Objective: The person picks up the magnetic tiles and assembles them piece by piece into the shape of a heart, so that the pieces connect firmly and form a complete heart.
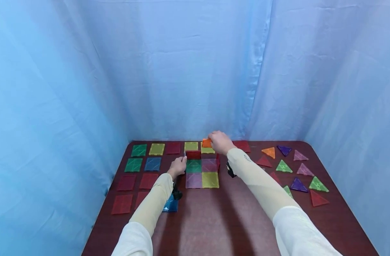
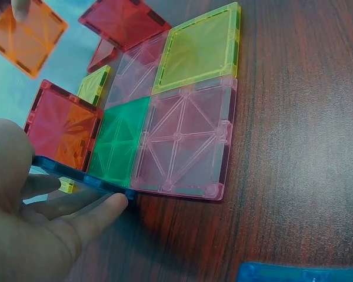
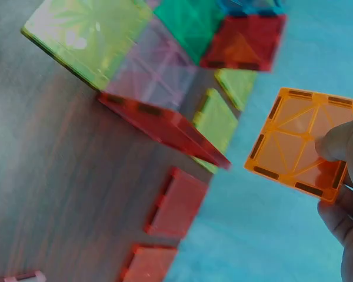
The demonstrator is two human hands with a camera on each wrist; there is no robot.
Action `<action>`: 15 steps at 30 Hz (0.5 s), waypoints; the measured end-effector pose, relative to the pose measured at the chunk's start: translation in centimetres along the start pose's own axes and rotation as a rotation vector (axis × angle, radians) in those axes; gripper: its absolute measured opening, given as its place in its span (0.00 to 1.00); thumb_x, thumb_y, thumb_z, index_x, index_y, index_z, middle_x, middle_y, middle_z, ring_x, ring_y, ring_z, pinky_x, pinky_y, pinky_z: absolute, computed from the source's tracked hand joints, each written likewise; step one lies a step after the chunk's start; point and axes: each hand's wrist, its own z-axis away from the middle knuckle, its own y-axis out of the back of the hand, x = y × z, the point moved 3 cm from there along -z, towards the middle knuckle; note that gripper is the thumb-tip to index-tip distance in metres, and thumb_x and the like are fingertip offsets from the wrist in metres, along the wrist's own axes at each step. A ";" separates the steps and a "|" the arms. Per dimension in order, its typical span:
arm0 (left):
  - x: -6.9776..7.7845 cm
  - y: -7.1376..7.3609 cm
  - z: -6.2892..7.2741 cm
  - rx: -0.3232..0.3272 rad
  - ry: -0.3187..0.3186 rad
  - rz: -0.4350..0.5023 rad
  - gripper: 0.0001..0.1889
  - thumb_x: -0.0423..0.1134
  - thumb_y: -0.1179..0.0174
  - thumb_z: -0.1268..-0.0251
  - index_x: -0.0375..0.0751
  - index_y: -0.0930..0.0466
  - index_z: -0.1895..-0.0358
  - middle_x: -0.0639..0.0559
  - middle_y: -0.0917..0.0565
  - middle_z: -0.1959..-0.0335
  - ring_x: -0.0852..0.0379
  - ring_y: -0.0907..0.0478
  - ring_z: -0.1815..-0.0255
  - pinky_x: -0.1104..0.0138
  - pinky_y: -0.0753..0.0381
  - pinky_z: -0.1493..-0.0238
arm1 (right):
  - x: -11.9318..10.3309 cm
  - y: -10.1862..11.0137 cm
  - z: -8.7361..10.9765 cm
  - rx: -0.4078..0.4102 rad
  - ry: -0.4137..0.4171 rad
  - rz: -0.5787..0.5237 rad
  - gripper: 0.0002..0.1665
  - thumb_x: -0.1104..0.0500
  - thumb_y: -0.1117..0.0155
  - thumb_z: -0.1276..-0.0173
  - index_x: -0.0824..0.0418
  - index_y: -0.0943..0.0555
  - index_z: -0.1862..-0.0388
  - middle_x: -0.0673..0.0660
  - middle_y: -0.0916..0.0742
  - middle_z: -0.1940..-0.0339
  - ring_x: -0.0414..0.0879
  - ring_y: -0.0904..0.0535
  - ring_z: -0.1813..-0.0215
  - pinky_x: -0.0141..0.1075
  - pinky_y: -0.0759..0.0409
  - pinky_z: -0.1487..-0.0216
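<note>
In the head view, my right hand [image 1: 221, 142] pinches an orange square magnetic tile [image 3: 294, 141], raised above the far edge of the table. My left hand [image 1: 178, 166] holds a blue square tile [image 2: 76, 174] standing on edge along the left side of a flat green tile [image 2: 119, 141]. That green tile joins two pink tiles [image 2: 185, 141] and a yellow tile [image 2: 200, 44] in a flat square base. One red tile [image 1: 193, 155] stands upright behind the green tile. Another upright red tile [image 3: 165, 129] borders the base on the right, leaning outward in the right wrist view.
Square tiles in green, yellow, blue and red [image 1: 148, 180] lie in rows at the left. Triangular tiles [image 1: 298, 185] are spread at the right. Two yellow squares [image 1: 191, 146] lie behind the base, and a blue square [image 1: 171, 204] near the left forearm. Blue curtains [image 1: 188, 71] surround the table.
</note>
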 end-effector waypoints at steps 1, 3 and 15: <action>0.0 0.0 0.0 0.001 0.000 0.002 0.29 0.51 0.66 0.14 0.36 0.39 0.22 0.35 0.27 0.30 0.40 0.18 0.42 0.52 0.18 0.42 | -0.2 -0.4 -0.1 -0.009 -0.001 0.001 0.15 0.66 0.45 0.26 0.64 0.17 0.45 0.63 0.14 0.49 0.59 0.18 0.46 0.50 0.18 0.42; -0.1 0.0 0.0 0.003 0.006 0.001 0.29 0.51 0.66 0.14 0.36 0.39 0.22 0.36 0.28 0.30 0.40 0.18 0.41 0.52 0.18 0.42 | -0.2 -1.4 -0.3 -0.012 -0.002 0.007 0.16 0.66 0.45 0.25 0.64 0.17 0.44 0.63 0.14 0.49 0.58 0.18 0.46 0.50 0.18 0.42; -0.1 0.0 -0.3 0.005 -0.004 -0.001 0.29 0.51 0.65 0.14 0.37 0.38 0.23 0.36 0.27 0.30 0.41 0.18 0.41 0.54 0.17 0.43 | 0.8 -4.8 -0.2 0.011 0.004 0.087 0.14 0.65 0.40 0.28 0.64 0.14 0.47 0.62 0.13 0.55 0.58 0.17 0.54 0.50 0.17 0.46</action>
